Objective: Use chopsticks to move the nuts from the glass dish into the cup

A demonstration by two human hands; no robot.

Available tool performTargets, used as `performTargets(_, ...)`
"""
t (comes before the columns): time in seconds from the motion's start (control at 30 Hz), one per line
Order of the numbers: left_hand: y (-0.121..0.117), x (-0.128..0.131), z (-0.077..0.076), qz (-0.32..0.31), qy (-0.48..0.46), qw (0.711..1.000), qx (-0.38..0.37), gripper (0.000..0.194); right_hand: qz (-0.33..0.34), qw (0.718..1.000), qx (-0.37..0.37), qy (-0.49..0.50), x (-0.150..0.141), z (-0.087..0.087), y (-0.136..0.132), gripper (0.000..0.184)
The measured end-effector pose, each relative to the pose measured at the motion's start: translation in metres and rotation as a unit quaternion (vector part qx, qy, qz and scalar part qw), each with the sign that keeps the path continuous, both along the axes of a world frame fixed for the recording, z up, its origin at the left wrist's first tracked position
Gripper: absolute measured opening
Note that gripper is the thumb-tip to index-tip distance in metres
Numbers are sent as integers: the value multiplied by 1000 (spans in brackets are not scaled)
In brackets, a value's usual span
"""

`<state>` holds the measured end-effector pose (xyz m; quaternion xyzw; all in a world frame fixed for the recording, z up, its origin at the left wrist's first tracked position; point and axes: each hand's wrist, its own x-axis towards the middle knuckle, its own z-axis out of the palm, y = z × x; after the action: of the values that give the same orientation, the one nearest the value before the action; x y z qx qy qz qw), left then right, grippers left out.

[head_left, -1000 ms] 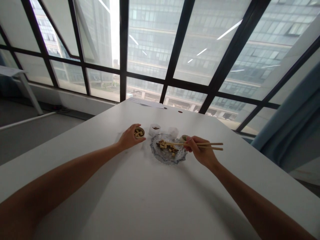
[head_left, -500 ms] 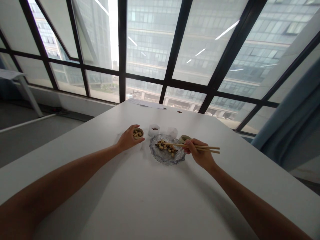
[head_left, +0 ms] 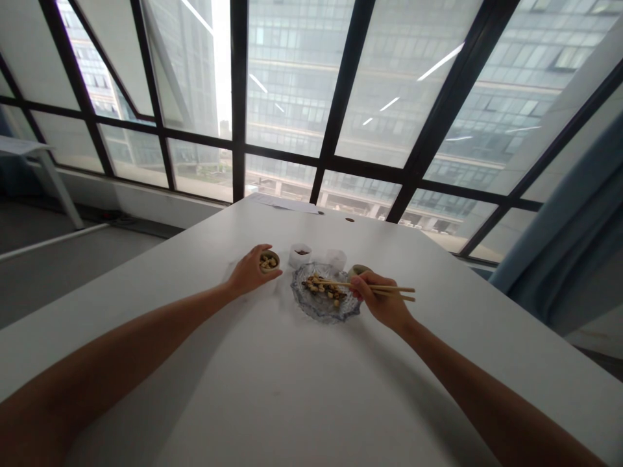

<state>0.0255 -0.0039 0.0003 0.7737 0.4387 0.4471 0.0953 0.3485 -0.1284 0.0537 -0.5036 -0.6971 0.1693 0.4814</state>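
Observation:
My left hand curves its thumb and fingers round a small cup that holds pale, nut-like pieces. In my right hand is a pair of wooden chopsticks, pointing left. Their tips reach the pile of mixed pale and dark pieces on a clear, scalloped glass plate. Whether the tips pinch a piece is too small to tell. Just behind my right hand stands a greenish cup, partly hidden by it.
Behind the plate stand a white cup with dark bits inside and another whitish cup. Paper sheets lie at the white table's far end, by the windows. A blue curtain hangs at the right.
My right hand and the chopsticks have shifted slightly left, nearer the plate. My left hand stays on the small cup.

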Motion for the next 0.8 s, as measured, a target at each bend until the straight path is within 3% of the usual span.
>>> performTargets(0.23,1,1,-2,3,-6,1000,0,65,0,999,-12,49,-1,-4,1,47)
performTargets(0.33,3,0,-3,9,-11,1000,-11,67,-11,988,-23,153,3,-5,3,50)
performTargets(0.43,8,-4,-3,26,-16,999,-42,70,-25,959,-55,276,13,-6,5,55)
performTargets(0.5,14,-9,0,26,-5,998,-65,73,-37,948,-68,309,20,-5,5,57)
performTargets(0.67,30,-9,20,-1,73,995,-70,69,-50,968,-39,243,24,5,3,59)
performTargets(0.8,36,23,42,-17,149,989,3,56,-26,986,-4,163,9,12,2,59)
